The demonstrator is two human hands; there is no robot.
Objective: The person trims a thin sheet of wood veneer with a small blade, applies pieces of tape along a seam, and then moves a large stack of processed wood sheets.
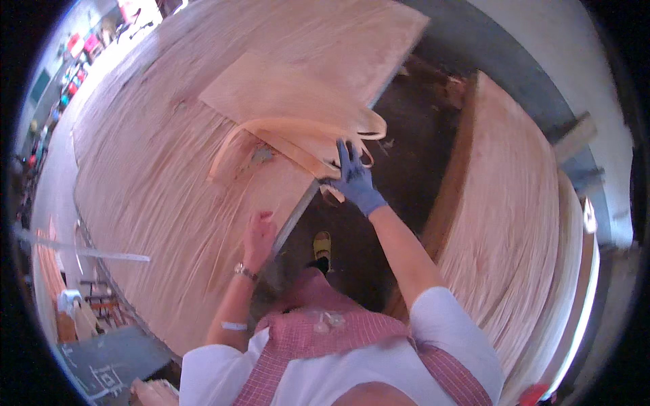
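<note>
My right hand (358,182), in a blue glove, is at the near right edge of a broad stack of wood veneer sheets (167,203). Its fingers are spread and touch the ends of loose veneer strips (299,157); whether they grip one is hidden. A smaller veneer piece (274,91) lies flat beyond the hand, with curled strip ends (375,127) sticking out past the stack's edge. Over the stack's near edge hovers my bare left hand (261,236), fingers loosely bent and holding nothing. A watch sits on that wrist.
A second tall veneer stack (502,213) stands on my right, across a dark floor gap (386,203). At the left, a pale bar (111,254) juts over the stack's rim. A dark board with white marks (111,365) lies at lower left. My shoe (322,243) shows below.
</note>
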